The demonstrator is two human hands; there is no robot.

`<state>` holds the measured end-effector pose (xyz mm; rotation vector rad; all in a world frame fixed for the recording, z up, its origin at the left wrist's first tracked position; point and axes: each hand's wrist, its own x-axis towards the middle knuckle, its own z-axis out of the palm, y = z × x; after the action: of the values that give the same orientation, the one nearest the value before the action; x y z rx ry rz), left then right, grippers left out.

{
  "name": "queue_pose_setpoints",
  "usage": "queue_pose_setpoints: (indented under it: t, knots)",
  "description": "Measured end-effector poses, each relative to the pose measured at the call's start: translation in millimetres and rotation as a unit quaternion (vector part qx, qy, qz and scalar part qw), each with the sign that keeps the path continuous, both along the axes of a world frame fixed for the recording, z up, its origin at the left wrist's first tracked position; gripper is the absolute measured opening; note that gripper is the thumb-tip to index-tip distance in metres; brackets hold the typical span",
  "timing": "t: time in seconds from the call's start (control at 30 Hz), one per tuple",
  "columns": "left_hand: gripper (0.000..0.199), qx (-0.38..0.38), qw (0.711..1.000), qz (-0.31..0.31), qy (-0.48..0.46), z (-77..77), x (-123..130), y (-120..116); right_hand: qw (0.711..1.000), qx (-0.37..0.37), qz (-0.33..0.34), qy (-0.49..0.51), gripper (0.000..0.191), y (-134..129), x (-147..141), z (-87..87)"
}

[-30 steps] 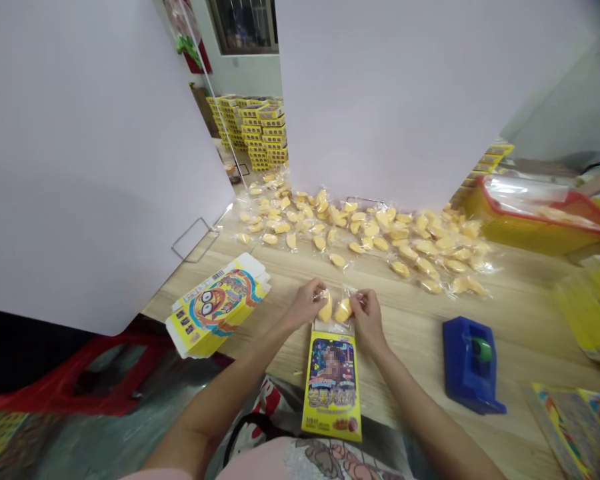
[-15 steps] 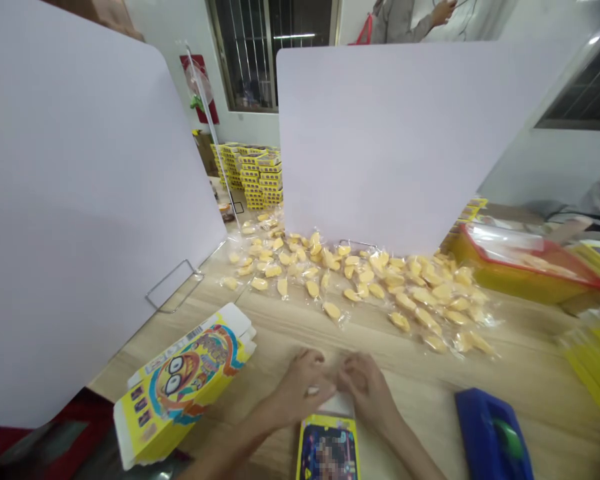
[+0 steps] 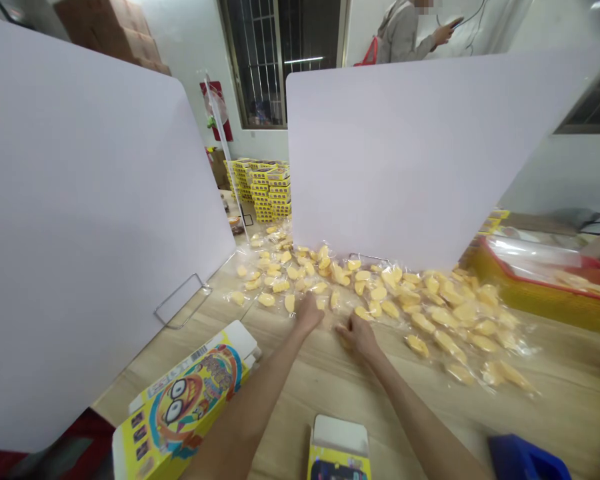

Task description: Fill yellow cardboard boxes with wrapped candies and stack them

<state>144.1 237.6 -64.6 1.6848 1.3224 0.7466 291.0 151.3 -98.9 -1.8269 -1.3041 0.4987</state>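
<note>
Both my hands reach forward to the near edge of a wide spread of yellow pieces in clear wrappers (image 3: 380,293). My left hand (image 3: 309,315) is closed among the pieces, its fingertips partly hidden and blurred. To its right, my right hand (image 3: 359,335) has its fingers curled in, just in front of a wrapped yellow piece (image 3: 363,313). Whether either hand grips a piece cannot be made out. Between my forearms, at the bottom, a small yellow box (image 3: 339,437) lies with its white end flap facing the pieces.
A larger yellow cartoon box (image 3: 190,400) lies at the left. White divider panels (image 3: 380,153) stand on wire feet. At right are a red-rimmed yellow basket (image 3: 545,287) and a blue tape dispenser (image 3: 527,460). Stacked yellow boxes (image 3: 270,193) and a person (image 3: 405,33) are behind.
Both hands have left the small box's white end and moved forward to the wrapped pieces. The view has shifted, so the small box and blue dispenser now sit lower.
</note>
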Motion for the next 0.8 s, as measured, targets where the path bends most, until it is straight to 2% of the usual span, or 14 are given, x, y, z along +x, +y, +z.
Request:
queue_pose_setpoints:
  t: [0.13, 0.17, 0.23, 0.3, 0.37, 0.43, 0.5, 0.6, 0.8]
  knots:
    - [0.02, -0.095, 0.988, -0.051, -0.108, 2.2, -10.7, -33.9, 0.994, 0.04, -0.005, 0.104, 0.035, -17.8, 2.3, 7.1]
    - [0.021, -0.115, 0.982, -0.074, -0.129, 3.0, -9.6, -46.8, 0.991, 0.049, 0.002, 0.123, 0.039, -23.1, -2.2, 9.9]
    - [0.034, -0.152, 0.967, -0.105, -0.177, 2.8, -3.4, -75.5, 0.987, 0.067, 0.009, 0.146, 0.043, -35.6, -16.3, 15.5]
    - [0.044, -0.16, 0.955, -0.08, -0.235, 0.0, 5.7, -104.4, 0.985, 0.083, -0.005, 0.152, 0.043, -50.2, -33.0, 20.5]
    - [0.044, -0.131, 0.953, -0.005, -0.273, -4.6, 14.4, -129.4, 0.983, 0.095, -0.028, 0.152, 0.04, -65.4, -47.7, 24.6]
    - [0.038, -0.097, 0.955, 0.059, -0.273, -8.2, 20.7, -148.1, 0.981, 0.109, -0.044, 0.154, 0.036, -79.0, -57.7, 28.1]
    - [0.034, -0.09, 0.957, 0.073, -0.267, -9.1, 23.8, -160.4, 0.978, 0.123, -0.052, 0.158, 0.033, -89.8, -63.1, 31.3]
    - [0.033, -0.093, 0.956, 0.063, -0.27, -5.8, 21.0, -170.7, 0.977, 0.129, -0.057, 0.163, 0.031, -101.4, -64.8, 35.2]
    - [0.026, -0.124, 0.953, 0.02, -0.276, -5.0, -12.6, -169.2, 0.971, 0.114, -0.075, 0.197, 0.029, -122.8, -50.5, 28.9]
